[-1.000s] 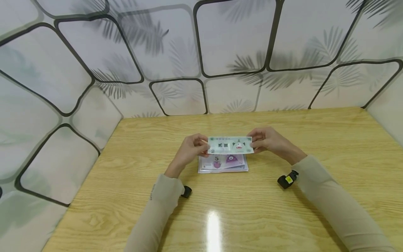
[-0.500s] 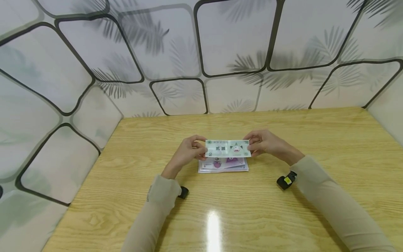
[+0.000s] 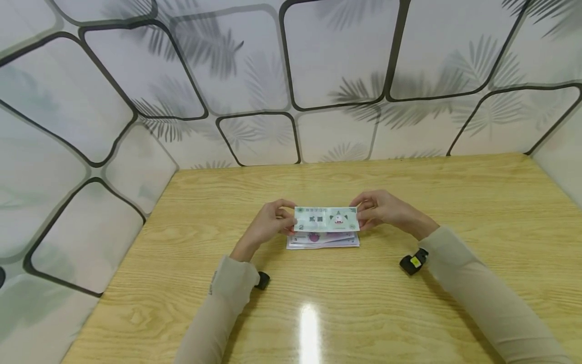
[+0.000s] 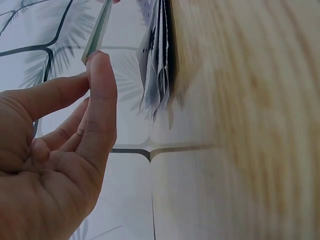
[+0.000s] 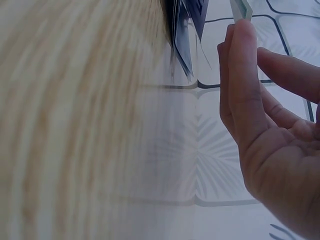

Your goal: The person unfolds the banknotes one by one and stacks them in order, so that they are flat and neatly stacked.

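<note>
A pale green play banknote (image 3: 326,219), printed with a 2 and a small cartoon creature, is held level by its two short ends. My left hand (image 3: 265,222) pinches its left end between thumb and fingers, while the right hand (image 3: 386,212) pinches the right end. Below it, on the table, lies a stack of play banknotes (image 3: 318,244) with a purple one on top, partly covered by the green note in the head view. In the left wrist view a gap separates the green note (image 4: 97,30) from the loose-edged stack (image 4: 157,60).
The wood-grain table (image 3: 191,313) carries a bright light reflection near its front. Patterned wall panels (image 3: 336,55) with dark outlines and leaf prints stand behind and to the left. A black wrist device (image 3: 414,262) hangs by the right sleeve, another (image 3: 262,280) by the left.
Both hands have brought the green banknote slightly toward the front and left, so it covers more of the stack. The stack has stayed in place.
</note>
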